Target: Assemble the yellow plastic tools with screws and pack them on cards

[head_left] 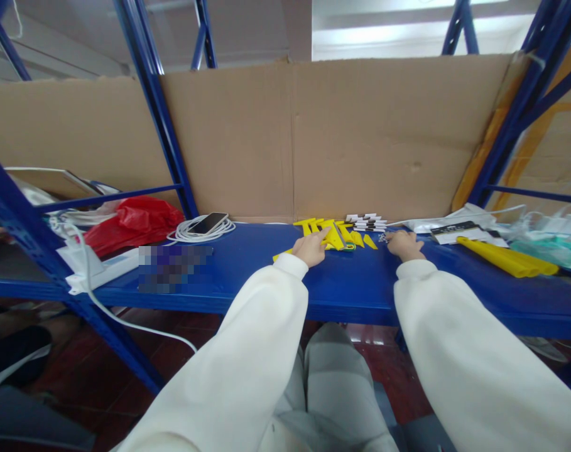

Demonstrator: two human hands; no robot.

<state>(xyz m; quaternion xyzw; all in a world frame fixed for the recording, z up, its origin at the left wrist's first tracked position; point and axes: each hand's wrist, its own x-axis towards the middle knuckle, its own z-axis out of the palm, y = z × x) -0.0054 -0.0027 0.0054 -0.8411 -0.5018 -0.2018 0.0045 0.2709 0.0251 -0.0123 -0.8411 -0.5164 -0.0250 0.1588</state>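
My left hand (310, 248) is closed at the near edge of a group of yellow plastic scrapers, its fingertips on one yellow scraper (333, 238). A yellow strip (281, 256) sticks out on the other side of that hand; whether it belongs to the same scraper I cannot tell. More yellow scrapers (308, 225) lie behind in a row, and loose yellow pointed pieces (370, 242) to the right. My right hand (406, 245) reaches down with bent fingers at a small heap of shiny metal bits (383, 238). Anything between those fingers is too small to make out.
Black-and-white small packs (366, 221) are stacked behind the scrapers. Right of my hand are a black-and-white packet (464, 232), a rolled yellow sheet (506, 256) and plastic bags. On the left lie a phone (210, 223), coiled white cable, a red bag (134, 223) and a power strip.
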